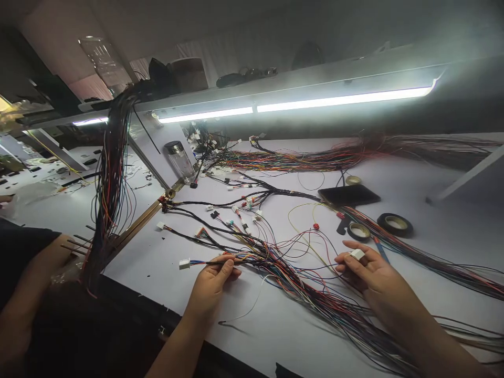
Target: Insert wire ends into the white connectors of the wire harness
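My left hand [214, 278] is closed on a branch of a wire harness [291, 273], whose many coloured wires spread across the white table. Out to the left of my fingers, that branch ends in a white connector [184, 264]. My right hand [366, 268] pinches a small white connector [357, 254] between thumb and fingers, above the harness; thin wires pass close to the fingertips. Between my hands lie loose thin wires and a small red connector [316, 227]. A single white wire [255, 302] curls on the table below my left hand.
Tape rolls [395, 224] and a dark phone-like slab [349, 195] lie at the right. A glass jar [180, 161] stands at the back. Another bundle [112, 173] hangs at the left, near another person's arm [43, 273]. A lit shelf [236, 94] spans overhead.
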### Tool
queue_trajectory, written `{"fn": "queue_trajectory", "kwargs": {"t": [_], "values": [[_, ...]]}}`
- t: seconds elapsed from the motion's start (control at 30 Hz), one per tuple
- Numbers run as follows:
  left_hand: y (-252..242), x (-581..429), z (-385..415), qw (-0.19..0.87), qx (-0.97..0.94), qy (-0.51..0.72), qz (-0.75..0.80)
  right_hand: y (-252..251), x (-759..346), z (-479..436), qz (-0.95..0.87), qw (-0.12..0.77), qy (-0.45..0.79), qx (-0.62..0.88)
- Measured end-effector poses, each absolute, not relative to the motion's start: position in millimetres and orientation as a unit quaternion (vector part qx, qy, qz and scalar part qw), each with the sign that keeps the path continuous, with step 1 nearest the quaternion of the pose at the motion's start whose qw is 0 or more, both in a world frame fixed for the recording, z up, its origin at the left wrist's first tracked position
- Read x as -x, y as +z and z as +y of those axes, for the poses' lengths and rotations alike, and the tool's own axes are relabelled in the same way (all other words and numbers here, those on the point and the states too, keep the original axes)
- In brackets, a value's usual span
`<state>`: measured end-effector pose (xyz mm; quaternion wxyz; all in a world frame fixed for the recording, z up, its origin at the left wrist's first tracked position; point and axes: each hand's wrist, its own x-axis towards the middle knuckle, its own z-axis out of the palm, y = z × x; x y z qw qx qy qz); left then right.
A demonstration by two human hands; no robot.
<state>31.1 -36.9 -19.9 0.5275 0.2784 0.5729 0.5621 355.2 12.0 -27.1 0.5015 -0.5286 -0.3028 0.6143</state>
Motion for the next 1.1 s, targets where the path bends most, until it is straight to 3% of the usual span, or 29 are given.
{"fn": "queue_trajectory", "kwargs": {"t": [0.63, 0.9, 1.0, 1.1], "values": [[-24, -27, -43, 0.525, -0.299, 0.556, 0.571, -20, -355, 9, -0.280, 0.528, 0.622, 0.506], [-19, -27, -45, 0.515, -0.286, 0.565, 0.578, -26, -357, 16, -0.232, 0.611, 0.599, 0.462], [-14, -23, -51, 0.478, -0.366, 0.531, 0.597, -26, -357, 16, -0.229, 0.622, 0.588, 0.463], [-8, -16, -62, 0.419, -0.547, 0.439, 0.577, -27, -355, 13, -0.269, 0.574, 0.594, 0.494]]}}
